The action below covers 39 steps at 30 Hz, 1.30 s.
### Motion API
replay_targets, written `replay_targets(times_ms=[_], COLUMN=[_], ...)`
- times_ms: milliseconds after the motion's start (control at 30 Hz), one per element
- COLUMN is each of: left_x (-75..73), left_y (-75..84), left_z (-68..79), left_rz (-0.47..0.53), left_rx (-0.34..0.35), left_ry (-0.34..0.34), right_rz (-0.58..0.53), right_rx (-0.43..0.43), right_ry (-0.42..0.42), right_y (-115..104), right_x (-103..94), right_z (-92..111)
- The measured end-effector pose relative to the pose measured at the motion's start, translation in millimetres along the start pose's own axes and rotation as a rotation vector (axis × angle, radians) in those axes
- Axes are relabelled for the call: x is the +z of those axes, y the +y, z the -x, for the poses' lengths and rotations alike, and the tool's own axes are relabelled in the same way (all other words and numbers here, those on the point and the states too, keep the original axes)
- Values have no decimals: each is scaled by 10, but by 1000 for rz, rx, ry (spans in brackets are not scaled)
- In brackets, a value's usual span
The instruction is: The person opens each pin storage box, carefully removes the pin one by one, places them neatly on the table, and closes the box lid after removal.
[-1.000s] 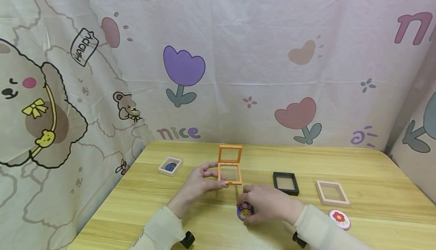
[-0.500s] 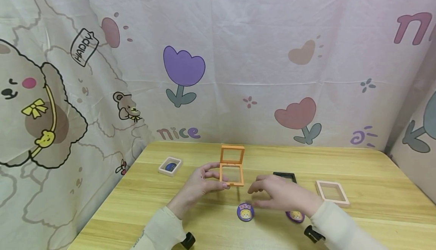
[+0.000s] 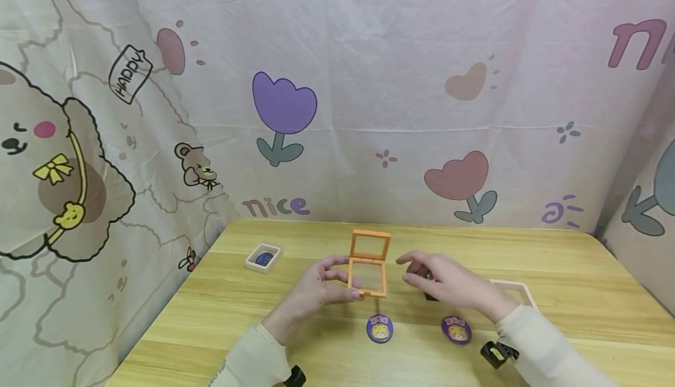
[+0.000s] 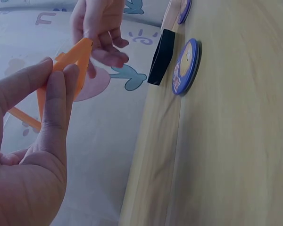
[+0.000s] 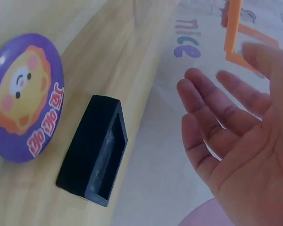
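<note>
My left hand (image 3: 316, 296) pinches the left side of an orange square display frame (image 3: 368, 260) with clear windows, held above the table. Its hinged lid stands open. In the left wrist view, thumb and fingers grip the orange frame (image 4: 80, 59) at its edge. To the right of it, my right hand (image 3: 448, 281) hovers with loosely bent fingers and holds nothing. Beneath lie two round purple bear badges, a left badge (image 3: 379, 328) and a right badge (image 3: 456, 330). Behind the right hand, a black frame (image 3: 430, 296) is mostly hidden; the right wrist view shows the black frame (image 5: 80, 146) better.
A pale pink frame (image 3: 262, 257) with a blue disc (image 3: 264, 258) in it lies at the back left of the wooden table (image 3: 211, 322). Another pale frame (image 3: 514, 285) sits at right, partly covered by my right arm. A printed cloth (image 3: 358, 82) hangs behind the table.
My right hand has let go of the left purple badge and moved up and right. The right badge has come into view. My left hand has brought the orange frame slightly right and nearer.
</note>
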<state>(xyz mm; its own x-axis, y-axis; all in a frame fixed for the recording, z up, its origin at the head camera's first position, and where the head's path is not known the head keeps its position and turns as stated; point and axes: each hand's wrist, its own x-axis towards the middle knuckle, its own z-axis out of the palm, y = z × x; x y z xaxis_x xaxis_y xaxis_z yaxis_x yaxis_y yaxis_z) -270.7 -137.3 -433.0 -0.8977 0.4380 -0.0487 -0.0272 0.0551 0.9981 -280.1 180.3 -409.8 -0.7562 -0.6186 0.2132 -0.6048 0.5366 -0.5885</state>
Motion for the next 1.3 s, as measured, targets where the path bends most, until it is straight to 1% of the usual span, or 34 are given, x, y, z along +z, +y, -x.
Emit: replay_targets(times_ms=[100,167,400,533,733,900,1067,1300], left_x=[34,56,122,153,180,186,188,187], left_y=[19,27,43,47,64,76,61,22], left_z=[13,17,35,51,65,66,45,46], left_rz=[5,11,19,22,4,-4,-4,-4], left_rx=[-5,-7,-12,-19,-8,-15,-24,-25], left_ry=[-12,-20,-26,-26,-48,-51,-58,-67], right_rz=[-57,-104,-266,-335,-421,-481,-487,-497], right_rx=[-4,10,179,225,214,215,211,168], right_ry=[38,53,58,39,-3,-12,7,14], right_y=[24,25,-24,-62,-83,-83,-90,-115], right_x=[-27,-42,-50,-26,2,6,3,13], right_z=[-9,-20,-96,-137,-177,-178,-160,-133])
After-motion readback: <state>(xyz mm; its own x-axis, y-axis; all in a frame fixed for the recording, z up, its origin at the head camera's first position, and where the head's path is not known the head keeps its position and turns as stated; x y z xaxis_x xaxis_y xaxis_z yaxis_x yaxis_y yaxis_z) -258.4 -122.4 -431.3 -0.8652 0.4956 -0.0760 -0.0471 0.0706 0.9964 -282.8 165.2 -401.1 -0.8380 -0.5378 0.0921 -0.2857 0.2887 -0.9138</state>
